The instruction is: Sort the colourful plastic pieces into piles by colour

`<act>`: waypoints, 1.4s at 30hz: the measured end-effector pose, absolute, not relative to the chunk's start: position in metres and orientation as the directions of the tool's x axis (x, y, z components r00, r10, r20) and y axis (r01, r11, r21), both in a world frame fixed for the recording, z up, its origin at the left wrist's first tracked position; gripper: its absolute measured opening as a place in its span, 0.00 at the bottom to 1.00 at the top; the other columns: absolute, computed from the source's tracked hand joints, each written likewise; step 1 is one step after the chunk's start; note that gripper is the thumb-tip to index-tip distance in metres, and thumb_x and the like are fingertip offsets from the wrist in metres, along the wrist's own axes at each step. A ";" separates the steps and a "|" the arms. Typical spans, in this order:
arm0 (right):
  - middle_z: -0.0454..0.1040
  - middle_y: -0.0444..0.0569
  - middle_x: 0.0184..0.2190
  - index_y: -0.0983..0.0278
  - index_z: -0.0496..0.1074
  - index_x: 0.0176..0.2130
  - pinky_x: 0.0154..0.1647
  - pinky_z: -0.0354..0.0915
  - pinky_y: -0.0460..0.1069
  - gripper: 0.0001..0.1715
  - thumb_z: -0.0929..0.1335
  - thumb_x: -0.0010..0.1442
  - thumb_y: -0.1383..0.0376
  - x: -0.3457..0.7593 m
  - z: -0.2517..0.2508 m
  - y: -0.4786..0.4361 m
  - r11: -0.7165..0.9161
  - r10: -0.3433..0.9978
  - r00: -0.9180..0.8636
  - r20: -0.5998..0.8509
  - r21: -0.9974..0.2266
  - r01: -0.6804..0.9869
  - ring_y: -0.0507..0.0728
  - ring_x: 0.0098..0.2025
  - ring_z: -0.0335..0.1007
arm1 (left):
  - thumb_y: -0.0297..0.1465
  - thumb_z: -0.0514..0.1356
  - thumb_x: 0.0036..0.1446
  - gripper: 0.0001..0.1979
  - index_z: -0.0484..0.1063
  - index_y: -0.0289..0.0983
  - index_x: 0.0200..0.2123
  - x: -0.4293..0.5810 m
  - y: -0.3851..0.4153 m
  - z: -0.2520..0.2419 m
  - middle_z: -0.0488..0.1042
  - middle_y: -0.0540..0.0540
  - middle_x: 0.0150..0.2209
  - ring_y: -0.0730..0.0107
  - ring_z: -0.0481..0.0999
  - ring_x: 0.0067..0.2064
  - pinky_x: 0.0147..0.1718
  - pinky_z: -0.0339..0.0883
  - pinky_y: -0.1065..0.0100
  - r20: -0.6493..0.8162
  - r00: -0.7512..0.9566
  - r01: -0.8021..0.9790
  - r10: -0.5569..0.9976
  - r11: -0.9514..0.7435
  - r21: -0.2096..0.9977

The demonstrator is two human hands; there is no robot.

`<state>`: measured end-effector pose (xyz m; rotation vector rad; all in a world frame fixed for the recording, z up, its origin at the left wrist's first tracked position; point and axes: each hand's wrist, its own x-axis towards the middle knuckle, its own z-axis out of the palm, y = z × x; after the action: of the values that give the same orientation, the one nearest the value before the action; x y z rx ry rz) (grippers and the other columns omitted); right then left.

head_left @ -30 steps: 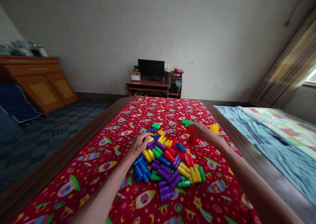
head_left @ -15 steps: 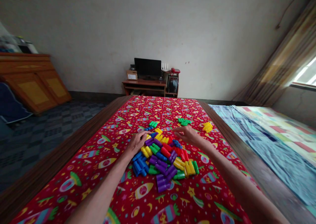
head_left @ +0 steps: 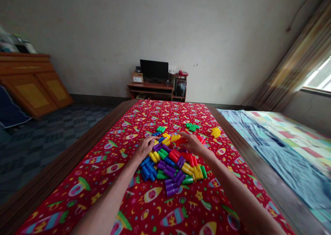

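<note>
A heap of plastic building blocks [head_left: 172, 162] in blue, purple, yellow, red and green lies on a red tablecloth [head_left: 108, 179] with rockets and stars. My left hand [head_left: 145, 147] rests at the heap's left edge, fingers curled against yellow and purple blocks. My right hand [head_left: 191, 143] lies over the heap's far right side, fingers bent down onto red and blue blocks; I cannot make out whether they grip one. Apart from the heap sit a green cluster [head_left: 191, 126], a yellow cluster [head_left: 215, 132], a small red piece [head_left: 201, 139] and another green block [head_left: 160, 129].
The table's dark wooden rim [head_left: 64, 166] runs along both long sides. A bed with striped and patchwork covers [head_left: 284, 148] stands to the right. A wooden cabinet [head_left: 33, 86] is at far left, a desk with a monitor [head_left: 154, 77] against the back wall.
My right hand has drawn back from the far right of the cloth, where it was by the red piece, to the heap's far side. The left hand has stayed at the heap's left edge.
</note>
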<state>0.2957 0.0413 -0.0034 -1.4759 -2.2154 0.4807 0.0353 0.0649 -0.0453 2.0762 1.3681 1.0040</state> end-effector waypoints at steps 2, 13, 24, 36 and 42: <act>0.79 0.48 0.34 0.65 0.64 0.62 0.33 0.62 0.44 0.39 0.67 0.52 0.74 0.306 -0.001 0.037 0.368 0.930 -0.298 0.216 -0.526 0.767 0.52 0.31 0.70 | 0.41 0.46 0.59 0.24 0.77 0.37 0.45 0.035 0.065 -0.047 0.80 0.42 0.45 0.58 0.77 0.49 0.50 0.69 0.62 0.311 0.250 0.569 0.917 -0.399 0.719; 0.80 0.53 0.37 0.65 0.78 0.43 0.37 0.62 0.45 0.14 0.66 0.59 0.66 0.349 -0.005 0.027 0.238 0.962 -0.185 0.199 -0.288 0.927 0.56 0.38 0.75 | 0.43 0.54 0.54 0.25 0.75 0.34 0.49 0.039 0.077 -0.054 0.78 0.39 0.48 0.56 0.77 0.48 0.47 0.71 0.60 0.224 0.426 0.541 0.877 -0.445 0.714; 0.79 0.52 0.43 0.60 0.75 0.50 0.43 0.64 0.48 0.19 0.64 0.60 0.70 0.334 0.017 0.004 0.345 0.939 -0.342 0.047 -0.160 0.925 0.59 0.45 0.74 | 0.32 0.49 0.62 0.18 0.76 0.36 0.45 0.067 0.047 -0.006 0.79 0.40 0.44 0.60 0.77 0.46 0.49 0.69 0.61 0.443 0.416 0.673 0.794 -0.597 0.436; 0.78 0.47 0.30 0.64 0.78 0.40 0.32 0.60 0.44 0.17 0.65 0.52 0.74 0.361 0.026 0.005 0.390 0.920 -0.374 0.113 -0.319 0.864 0.52 0.31 0.71 | 0.45 0.53 0.64 0.17 0.73 0.45 0.50 0.130 -0.024 -0.035 0.72 0.47 0.56 0.58 0.67 0.59 0.64 0.49 0.52 0.365 0.721 0.607 0.589 -0.791 0.075; 0.78 0.44 0.28 0.65 0.80 0.38 0.30 0.61 0.43 0.16 0.66 0.49 0.73 0.438 0.034 0.008 0.166 0.985 -0.168 0.033 -0.439 0.883 0.51 0.28 0.71 | 0.35 0.55 0.64 0.10 0.76 0.43 0.41 0.117 -0.008 -0.009 0.77 0.48 0.45 0.64 0.75 0.49 0.61 0.54 0.55 0.303 0.716 0.626 0.629 -0.771 0.119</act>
<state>0.4379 0.0079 0.0343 -1.7890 -2.1366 0.4624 0.1171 -0.0085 -0.0089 2.9031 1.0612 0.5164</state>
